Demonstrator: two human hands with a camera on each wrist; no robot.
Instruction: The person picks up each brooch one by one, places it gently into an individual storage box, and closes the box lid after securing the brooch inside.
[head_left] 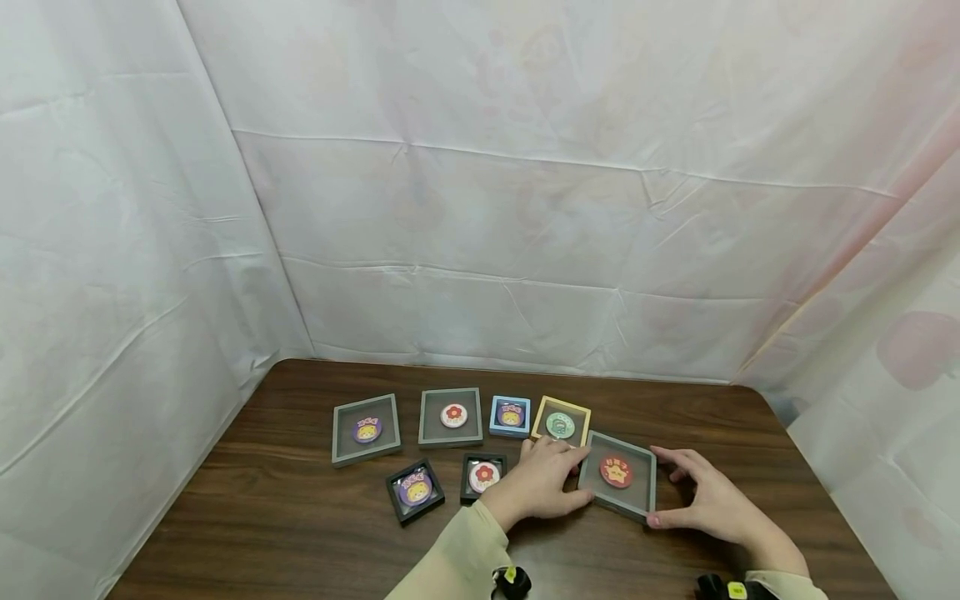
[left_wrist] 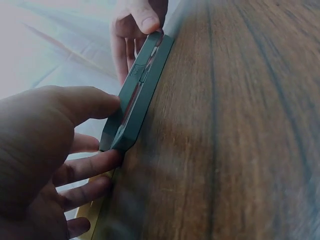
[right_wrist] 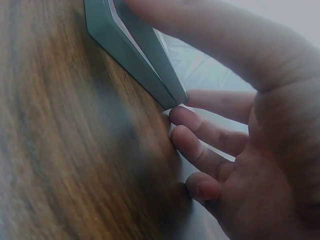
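A grey square display frame (head_left: 647,467) with a red round badge (head_left: 616,472) inside lies between both hands at the right of the table. My left hand (head_left: 542,483) grips its left side, with the thumb at the near corner. My right hand (head_left: 718,498) holds the right side, thumb at the near corner and index finger at the far one. In the right wrist view a gap shows between the two halves of the grey frame (right_wrist: 132,57). Just beyond my left fingers is a yellow frame (head_left: 586,414) with a green badge, partly covered by that hand.
Two more grey frames (head_left: 337,437) (head_left: 480,417) and a small blue frame (head_left: 509,431) with badges stand in the back row. Nearer lie two small black frames (head_left: 405,515) (head_left: 467,483), one partly behind my left wrist. White curtains (head_left: 480,317) hang behind the wooden table (head_left: 300,517).
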